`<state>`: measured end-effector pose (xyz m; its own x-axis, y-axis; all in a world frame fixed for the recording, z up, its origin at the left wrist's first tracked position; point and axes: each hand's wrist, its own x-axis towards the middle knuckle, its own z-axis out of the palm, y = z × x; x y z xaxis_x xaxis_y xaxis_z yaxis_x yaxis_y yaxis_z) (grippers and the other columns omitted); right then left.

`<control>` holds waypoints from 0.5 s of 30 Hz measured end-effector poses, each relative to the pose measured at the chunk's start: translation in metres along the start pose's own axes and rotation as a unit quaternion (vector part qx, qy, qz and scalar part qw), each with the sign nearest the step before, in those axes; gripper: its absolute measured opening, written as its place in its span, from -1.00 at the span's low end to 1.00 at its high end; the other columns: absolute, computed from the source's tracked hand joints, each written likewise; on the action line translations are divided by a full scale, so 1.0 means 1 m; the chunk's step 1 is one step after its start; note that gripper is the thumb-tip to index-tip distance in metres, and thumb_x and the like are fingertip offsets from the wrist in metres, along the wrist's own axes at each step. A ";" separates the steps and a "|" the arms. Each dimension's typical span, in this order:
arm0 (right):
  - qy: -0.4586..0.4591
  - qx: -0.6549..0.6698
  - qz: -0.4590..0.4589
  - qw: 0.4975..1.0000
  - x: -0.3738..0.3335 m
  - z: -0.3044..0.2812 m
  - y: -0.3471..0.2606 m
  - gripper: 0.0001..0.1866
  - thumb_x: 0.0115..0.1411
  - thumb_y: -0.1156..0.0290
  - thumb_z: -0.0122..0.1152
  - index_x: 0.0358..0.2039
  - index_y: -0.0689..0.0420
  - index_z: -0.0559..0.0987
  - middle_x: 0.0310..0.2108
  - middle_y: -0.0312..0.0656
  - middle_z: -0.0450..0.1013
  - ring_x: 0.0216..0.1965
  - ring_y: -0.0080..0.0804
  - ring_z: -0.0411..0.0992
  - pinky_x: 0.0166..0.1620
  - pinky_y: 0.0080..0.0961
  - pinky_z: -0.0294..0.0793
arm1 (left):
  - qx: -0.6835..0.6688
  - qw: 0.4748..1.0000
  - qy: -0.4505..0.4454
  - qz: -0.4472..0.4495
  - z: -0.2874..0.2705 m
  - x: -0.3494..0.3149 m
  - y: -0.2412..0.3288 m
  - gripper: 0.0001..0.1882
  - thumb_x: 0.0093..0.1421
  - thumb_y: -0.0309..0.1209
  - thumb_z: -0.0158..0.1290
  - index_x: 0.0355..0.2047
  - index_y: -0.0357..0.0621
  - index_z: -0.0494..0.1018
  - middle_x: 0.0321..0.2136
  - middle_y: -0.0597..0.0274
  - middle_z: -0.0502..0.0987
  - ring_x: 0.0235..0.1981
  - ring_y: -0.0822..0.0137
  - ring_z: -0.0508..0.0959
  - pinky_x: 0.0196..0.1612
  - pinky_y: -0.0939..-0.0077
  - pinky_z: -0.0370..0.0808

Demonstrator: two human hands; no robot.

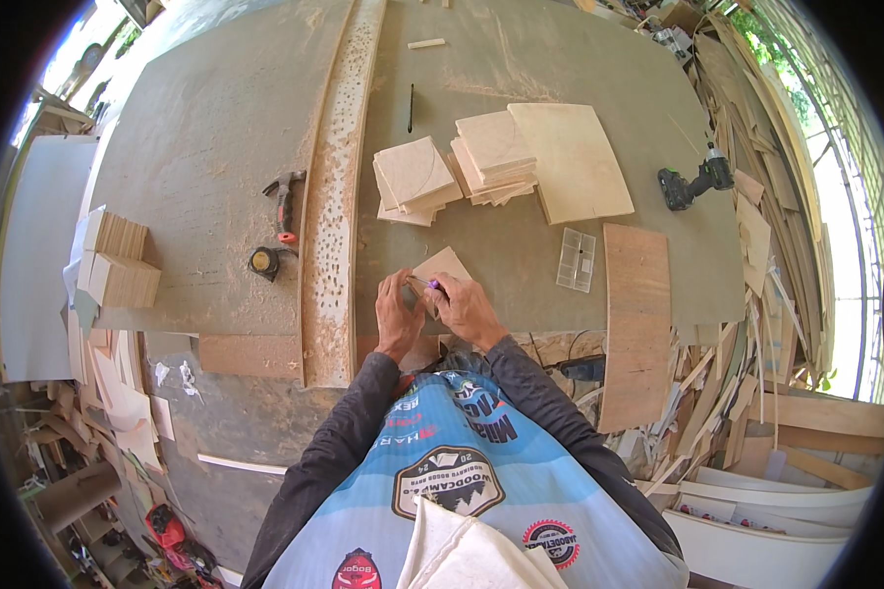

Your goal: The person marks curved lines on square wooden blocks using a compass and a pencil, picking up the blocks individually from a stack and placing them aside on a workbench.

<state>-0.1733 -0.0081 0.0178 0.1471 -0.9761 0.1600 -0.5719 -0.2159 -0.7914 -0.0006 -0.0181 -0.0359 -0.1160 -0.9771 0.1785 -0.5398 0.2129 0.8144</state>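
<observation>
Head view: sawdusty table amid scrap wood; right fingers grip purple-handled tool, left fingers' hold unclear.

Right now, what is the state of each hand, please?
Left hand: close to the small pale board; whether it is gripping cannot be told.
Right hand: closed, holding a small purple-handled tool.

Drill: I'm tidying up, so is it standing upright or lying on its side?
The drill lies on its side: from above, its whole profile shows.
</observation>
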 end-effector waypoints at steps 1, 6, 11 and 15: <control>0.001 0.002 0.001 1.000 0.000 0.000 0.000 -0.77 0.42 0.32 0.26 -0.06 0.22 0.61 -0.28 0.15 0.64 -0.29 0.22 0.62 -0.25 0.02 0.58 | 0.002 1.000 -0.001 0.000 0.000 0.000 0.000 -0.43 0.14 -0.49 0.36 0.16 -0.26 0.48 0.02 -0.12 0.59 0.10 -0.16 0.56 0.20 0.05 0.50; 0.000 0.008 0.004 1.000 0.000 0.000 0.000 -0.77 0.42 0.33 0.26 -0.06 0.23 0.61 -0.28 0.15 0.64 -0.29 0.23 0.62 -0.25 0.02 0.58 | 0.006 1.000 -0.002 0.008 0.000 0.000 -0.001 -0.44 0.15 -0.50 0.35 0.16 -0.26 0.48 0.03 -0.12 0.59 0.11 -0.17 0.55 0.20 0.05 0.50; -0.009 -0.001 0.009 1.000 0.000 0.000 0.000 -0.76 0.42 0.32 0.26 -0.05 0.24 0.61 -0.27 0.17 0.64 -0.27 0.24 0.63 -0.23 0.04 0.58 | 0.003 1.000 -0.001 0.010 -0.001 0.000 0.000 -0.45 0.14 -0.50 0.35 0.16 -0.25 0.48 0.02 -0.12 0.59 0.11 -0.16 0.55 0.20 0.05 0.50; -0.001 0.004 0.002 1.000 -0.001 0.001 -0.001 -0.75 0.43 0.31 0.25 -0.07 0.24 0.60 -0.26 0.18 0.64 -0.27 0.25 0.62 -0.22 0.05 0.57 | 0.002 1.000 -0.004 0.006 -0.002 0.000 0.003 -0.44 0.13 -0.53 0.35 0.15 -0.25 0.48 0.01 -0.11 0.60 0.10 -0.16 0.56 0.19 0.06 0.50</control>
<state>-0.1726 -0.0074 0.0179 0.1452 -0.9771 0.1554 -0.5658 -0.2109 -0.7971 -0.0006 -0.0177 -0.0326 -0.1279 -0.9746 0.1836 -0.5420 0.2237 0.8100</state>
